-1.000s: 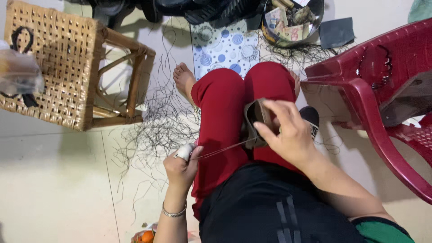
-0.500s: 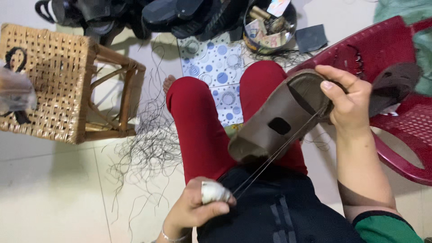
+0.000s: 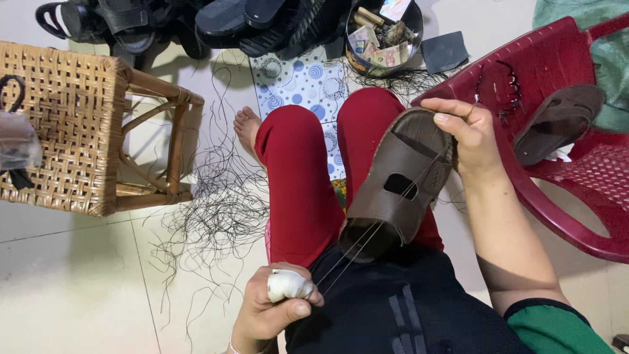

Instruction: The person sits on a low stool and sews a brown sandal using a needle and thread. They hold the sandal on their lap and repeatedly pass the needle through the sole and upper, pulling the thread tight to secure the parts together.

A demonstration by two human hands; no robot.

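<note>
Gripping a brown sandal (image 3: pixel 400 187) by its heel, the right hand (image 3: pixel 468 134) steadies it while the left hand (image 3: pixel 275 308) pinches taut thread (image 3: pixel 367 239).

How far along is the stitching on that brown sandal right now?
Done: thread already runs through the brown sandal. In hand: right hand grips its heel end, left hand pulls the thread taut. Left: the second sandal lies untouched on the red chair.
</note>
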